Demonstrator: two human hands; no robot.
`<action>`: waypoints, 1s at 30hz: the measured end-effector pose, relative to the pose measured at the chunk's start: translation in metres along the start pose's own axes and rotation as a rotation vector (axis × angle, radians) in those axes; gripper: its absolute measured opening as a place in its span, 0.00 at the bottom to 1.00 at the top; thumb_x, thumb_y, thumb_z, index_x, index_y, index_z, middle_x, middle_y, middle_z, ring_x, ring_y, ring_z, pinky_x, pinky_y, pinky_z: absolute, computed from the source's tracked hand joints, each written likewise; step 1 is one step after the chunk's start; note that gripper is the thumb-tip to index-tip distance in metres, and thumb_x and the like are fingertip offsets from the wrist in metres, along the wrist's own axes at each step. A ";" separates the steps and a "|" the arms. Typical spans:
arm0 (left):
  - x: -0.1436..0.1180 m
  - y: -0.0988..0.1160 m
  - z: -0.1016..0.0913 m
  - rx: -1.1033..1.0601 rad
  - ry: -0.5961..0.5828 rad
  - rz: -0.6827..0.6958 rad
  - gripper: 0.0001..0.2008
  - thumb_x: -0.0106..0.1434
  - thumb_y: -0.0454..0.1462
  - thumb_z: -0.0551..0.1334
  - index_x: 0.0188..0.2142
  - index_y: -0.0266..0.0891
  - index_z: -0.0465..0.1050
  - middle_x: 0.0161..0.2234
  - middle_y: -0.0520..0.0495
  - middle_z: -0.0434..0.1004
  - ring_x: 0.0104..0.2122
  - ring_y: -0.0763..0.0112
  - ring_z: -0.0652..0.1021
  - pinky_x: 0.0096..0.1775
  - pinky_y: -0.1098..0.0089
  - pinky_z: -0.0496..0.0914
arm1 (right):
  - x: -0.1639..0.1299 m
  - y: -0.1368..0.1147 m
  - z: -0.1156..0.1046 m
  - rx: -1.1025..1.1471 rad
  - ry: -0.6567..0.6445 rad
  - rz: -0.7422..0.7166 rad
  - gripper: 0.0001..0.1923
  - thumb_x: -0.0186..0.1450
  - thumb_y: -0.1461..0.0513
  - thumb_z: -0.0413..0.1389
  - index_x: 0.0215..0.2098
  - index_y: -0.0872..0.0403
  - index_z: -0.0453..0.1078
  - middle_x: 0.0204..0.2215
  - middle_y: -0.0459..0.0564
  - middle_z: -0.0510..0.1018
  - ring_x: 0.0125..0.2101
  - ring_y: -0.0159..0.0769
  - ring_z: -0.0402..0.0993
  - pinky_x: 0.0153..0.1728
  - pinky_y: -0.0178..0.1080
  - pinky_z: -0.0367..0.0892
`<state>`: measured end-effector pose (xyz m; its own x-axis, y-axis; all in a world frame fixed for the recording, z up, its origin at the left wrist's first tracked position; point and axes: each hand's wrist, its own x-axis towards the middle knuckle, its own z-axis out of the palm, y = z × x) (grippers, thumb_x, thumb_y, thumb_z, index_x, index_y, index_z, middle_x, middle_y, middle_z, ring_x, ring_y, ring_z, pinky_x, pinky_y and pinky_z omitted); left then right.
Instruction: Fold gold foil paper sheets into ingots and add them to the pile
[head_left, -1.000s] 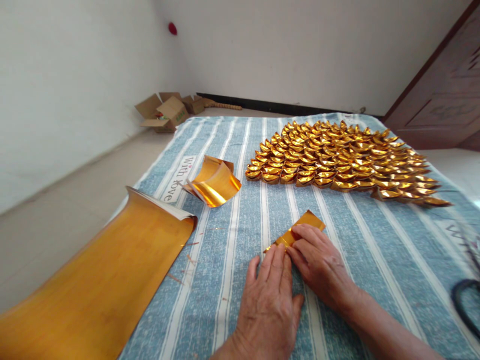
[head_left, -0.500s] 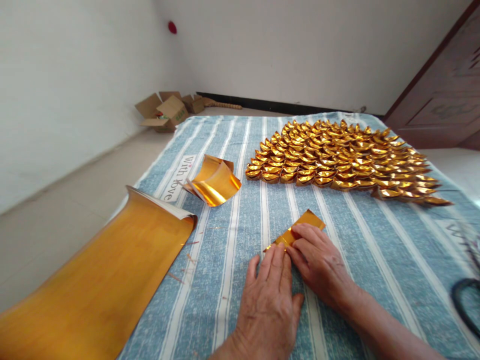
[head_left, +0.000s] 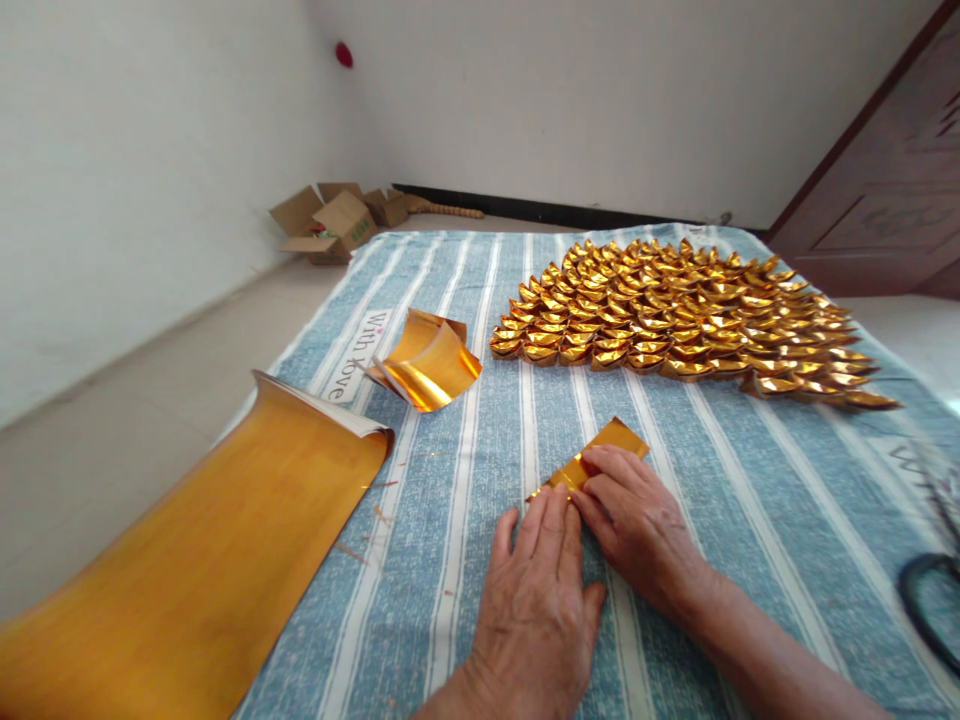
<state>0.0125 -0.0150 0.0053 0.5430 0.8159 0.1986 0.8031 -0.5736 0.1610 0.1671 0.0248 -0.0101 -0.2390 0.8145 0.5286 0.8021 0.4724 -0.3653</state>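
A folded strip of shiny gold foil paper (head_left: 619, 438) lies slantwise on the striped cloth in front of me. My left hand (head_left: 531, 600) rests with its fingers stretched out flat, their tips on the strip's near left end. Beside it, my right hand (head_left: 637, 515) has curled fingers closed on the middle of the strip, thumb close to the left fingertips. The fingers hide part of the paper's near edge. Farther back on the right stand rows of gold paper ingots (head_left: 660, 310).
Curled gold sheets (head_left: 431, 360) lie left of centre. A large stack of gold foil paper (head_left: 195, 560) extends off the left edge. Black-handled scissors (head_left: 926, 590), partly cut off, lie at the right. Cardboard boxes (head_left: 341, 225) sit on the floor beyond the table.
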 end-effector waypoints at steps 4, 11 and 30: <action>0.000 0.000 0.000 0.002 -0.007 -0.001 0.23 0.68 0.42 0.52 0.57 0.29 0.63 0.59 0.34 0.66 0.58 0.51 0.67 0.53 0.48 0.66 | 0.000 0.000 0.000 0.004 0.005 0.001 0.12 0.67 0.66 0.50 0.26 0.56 0.68 0.38 0.56 0.75 0.42 0.43 0.71 0.45 0.47 0.71; 0.001 0.001 0.001 0.005 -0.013 -0.007 0.24 0.68 0.42 0.53 0.58 0.29 0.63 0.59 0.34 0.66 0.59 0.51 0.66 0.54 0.48 0.66 | -0.001 0.001 0.001 -0.005 0.008 0.002 0.12 0.68 0.65 0.50 0.27 0.56 0.68 0.39 0.56 0.75 0.42 0.43 0.71 0.45 0.48 0.71; 0.003 0.003 -0.003 0.006 -0.062 -0.031 0.25 0.67 0.43 0.54 0.59 0.30 0.62 0.60 0.35 0.64 0.59 0.51 0.66 0.56 0.49 0.63 | -0.001 0.003 -0.001 0.082 -0.008 0.042 0.11 0.67 0.65 0.51 0.27 0.54 0.69 0.38 0.55 0.76 0.42 0.42 0.72 0.43 0.45 0.70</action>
<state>0.0159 -0.0146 0.0098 0.5321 0.8361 0.1331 0.8210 -0.5480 0.1600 0.1705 0.0247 -0.0108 -0.2112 0.8367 0.5053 0.7639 0.4638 -0.4487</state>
